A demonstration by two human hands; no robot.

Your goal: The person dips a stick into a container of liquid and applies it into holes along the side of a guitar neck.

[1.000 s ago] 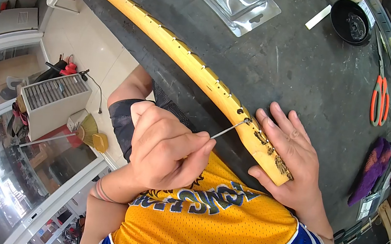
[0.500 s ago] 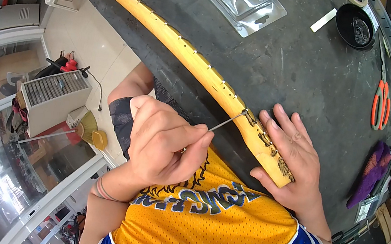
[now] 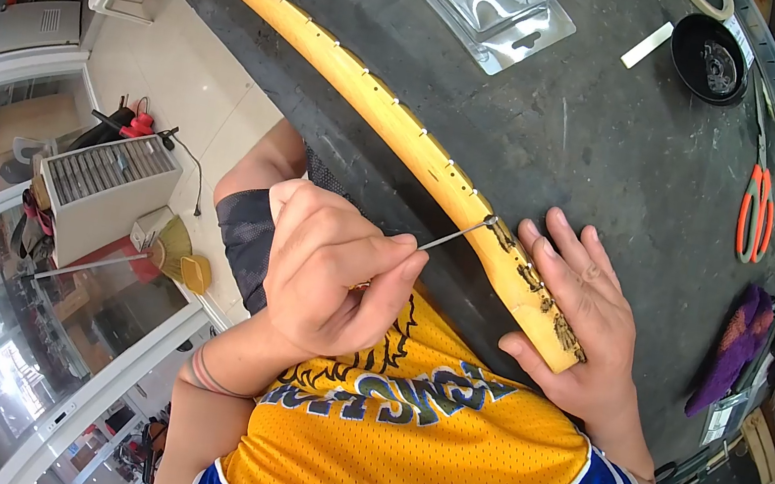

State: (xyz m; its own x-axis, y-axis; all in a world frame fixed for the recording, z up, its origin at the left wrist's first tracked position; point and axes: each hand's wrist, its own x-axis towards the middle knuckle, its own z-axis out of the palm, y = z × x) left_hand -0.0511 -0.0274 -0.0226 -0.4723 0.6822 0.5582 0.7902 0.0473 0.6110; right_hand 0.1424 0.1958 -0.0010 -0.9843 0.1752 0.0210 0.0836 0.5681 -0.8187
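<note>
A long yellow wooden neck with small metal frets along its edge lies diagonally on the dark table. Black markings cover its near end. My left hand is closed, pinching a thin metal tool between thumb and fingers. The tool's tip touches the neck at the upper end of the black markings. My right hand clasps the neck's near end, with the thumb on one side and the spread fingers on the other.
Clear plastic packaging, a pale strip, a black bowl, orange-handled scissors and a purple cloth lie on the table. A white unit with a slatted top stands on the floor at left.
The tool tip has shifted slightly around the top of the black markings, and my left hand has moved a little with it. My right hand stays at the neck's end.
</note>
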